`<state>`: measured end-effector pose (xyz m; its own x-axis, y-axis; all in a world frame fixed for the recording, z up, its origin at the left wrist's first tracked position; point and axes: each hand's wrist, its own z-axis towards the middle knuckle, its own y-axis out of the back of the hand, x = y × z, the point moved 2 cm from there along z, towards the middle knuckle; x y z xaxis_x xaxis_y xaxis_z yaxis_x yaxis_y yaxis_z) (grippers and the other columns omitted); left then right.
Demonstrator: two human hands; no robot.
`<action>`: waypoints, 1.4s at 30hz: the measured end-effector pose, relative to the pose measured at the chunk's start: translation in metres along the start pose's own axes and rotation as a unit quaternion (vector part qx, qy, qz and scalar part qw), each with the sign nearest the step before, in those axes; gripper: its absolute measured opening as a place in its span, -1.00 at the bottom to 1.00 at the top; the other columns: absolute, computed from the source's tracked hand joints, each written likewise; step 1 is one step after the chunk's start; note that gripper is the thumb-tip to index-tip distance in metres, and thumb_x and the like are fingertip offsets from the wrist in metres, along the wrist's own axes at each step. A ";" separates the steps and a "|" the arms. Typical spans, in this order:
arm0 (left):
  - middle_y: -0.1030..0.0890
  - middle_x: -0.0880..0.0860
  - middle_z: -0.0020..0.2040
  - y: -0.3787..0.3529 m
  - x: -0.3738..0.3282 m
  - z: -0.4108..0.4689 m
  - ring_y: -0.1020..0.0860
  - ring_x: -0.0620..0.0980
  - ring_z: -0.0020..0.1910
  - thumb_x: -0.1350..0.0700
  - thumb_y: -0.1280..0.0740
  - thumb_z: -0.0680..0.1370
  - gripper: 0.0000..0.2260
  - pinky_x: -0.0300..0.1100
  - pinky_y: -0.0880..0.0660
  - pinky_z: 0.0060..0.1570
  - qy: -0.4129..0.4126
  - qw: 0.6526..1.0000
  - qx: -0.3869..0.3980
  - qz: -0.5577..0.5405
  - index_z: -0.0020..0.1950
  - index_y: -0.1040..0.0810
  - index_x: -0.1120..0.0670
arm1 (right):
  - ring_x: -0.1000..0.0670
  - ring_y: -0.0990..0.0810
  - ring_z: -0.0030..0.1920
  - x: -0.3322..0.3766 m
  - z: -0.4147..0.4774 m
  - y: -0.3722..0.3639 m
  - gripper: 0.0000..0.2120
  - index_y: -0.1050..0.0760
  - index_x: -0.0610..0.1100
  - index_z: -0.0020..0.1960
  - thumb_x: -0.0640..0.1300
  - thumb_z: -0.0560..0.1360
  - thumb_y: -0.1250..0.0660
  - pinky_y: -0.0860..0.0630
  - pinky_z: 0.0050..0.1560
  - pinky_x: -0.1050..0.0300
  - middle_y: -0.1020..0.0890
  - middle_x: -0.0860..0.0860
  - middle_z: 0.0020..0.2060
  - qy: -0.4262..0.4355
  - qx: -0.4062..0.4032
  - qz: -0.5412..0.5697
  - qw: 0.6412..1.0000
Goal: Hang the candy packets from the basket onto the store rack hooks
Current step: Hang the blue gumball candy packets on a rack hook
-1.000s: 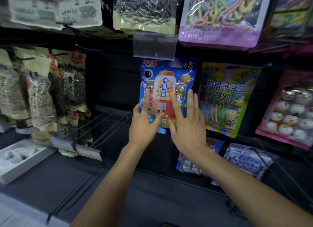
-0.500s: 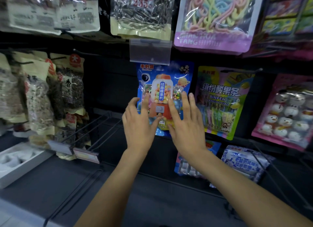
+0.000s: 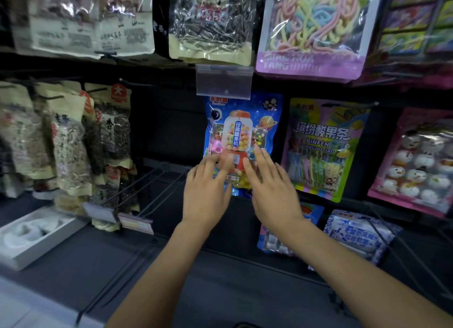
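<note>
Store rack hooks (image 3: 157, 171) wait beside the blue candy packet (image 3: 241, 131); flat, empty left hand (image 3: 208, 188) and right hand (image 3: 272, 190) should smooth it gently.

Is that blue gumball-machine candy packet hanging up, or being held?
Hanging: the blue packet hangs upright under the price tag holder; both hands are open.

Left hand (image 3: 207, 193), right hand (image 3: 274, 193) raised, fingers spread.

Two bare forearms reach up from the bottom edge, no sleeves showing on either. The left hand (image 3: 207, 189) carries no ring, watch or band; the right hand (image 3: 273, 188) is just as plain. Fingers (image 3: 263, 160) look slim, with short nails, though blur softens the tips.
</note>
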<state>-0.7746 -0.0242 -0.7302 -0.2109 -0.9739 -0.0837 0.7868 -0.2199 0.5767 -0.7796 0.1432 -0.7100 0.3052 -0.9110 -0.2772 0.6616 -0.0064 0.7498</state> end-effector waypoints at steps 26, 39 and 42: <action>-0.31 0.09 0.60 0.065 -0.031 -0.017 -0.36 0.13 0.53 -0.05 -0.35 0.62 -0.39 0.10 -0.44 0.34 -0.011 0.986 0.167 0.012 0.65 -0.26 -0.06 | -0.10 0.19 0.67 -0.018 -0.029 0.068 -0.24 0.09 -0.04 0.69 -0.05 0.64 -0.27 -0.27 0.55 -0.12 0.12 -0.06 0.67 0.005 0.118 0.152 0.981; -0.52 -0.02 0.27 0.127 -0.108 -0.079 -0.55 0.07 0.19 -0.15 -0.33 0.61 -0.45 0.03 -0.53 0.08 -0.016 0.973 0.217 -0.075 0.59 -0.35 -0.11 | -0.01 -0.47 0.31 -0.066 -0.146 0.130 -0.26 0.06 0.12 0.68 0.09 0.65 -0.27 -0.47 0.15 0.10 -0.18 0.07 0.56 -0.051 0.163 0.260 0.950; -0.51 -0.02 0.27 0.130 -0.126 -0.117 -0.54 0.08 0.19 -0.22 -0.20 0.58 -0.43 0.03 -0.54 0.10 -0.029 0.958 0.274 -0.086 0.58 -0.36 -0.11 | 0.07 -0.46 0.19 -0.069 -0.193 0.131 -0.26 0.08 0.15 0.68 0.12 0.65 -0.27 -0.41 0.11 0.15 -0.19 0.12 0.53 -0.060 0.213 0.293 0.930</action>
<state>-0.5780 0.0640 -0.7399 -0.3545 -0.9176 -0.1797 0.3191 -0.2994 0.8992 -0.5819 0.2842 -0.7085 0.4329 -0.8485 0.3044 0.0655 0.3664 0.9281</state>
